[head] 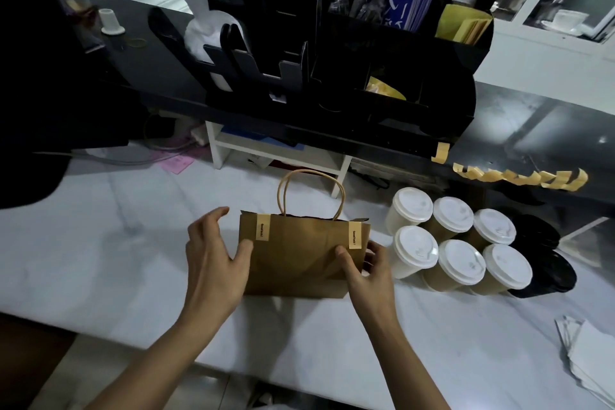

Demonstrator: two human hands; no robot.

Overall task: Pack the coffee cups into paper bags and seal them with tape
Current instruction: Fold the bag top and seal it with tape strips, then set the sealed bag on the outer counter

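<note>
The brown paper bag with twisted handles stands mid-worktop on the pale marble worktop, six white-lidded paper coffee cups just right of it. Both yellow tape strips look stuck, so lifting calls for even support: the left hand spreads at its side, the right hand pinches its corner.

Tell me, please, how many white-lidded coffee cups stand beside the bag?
6, right of the paper bag: back row; front row.
</note>
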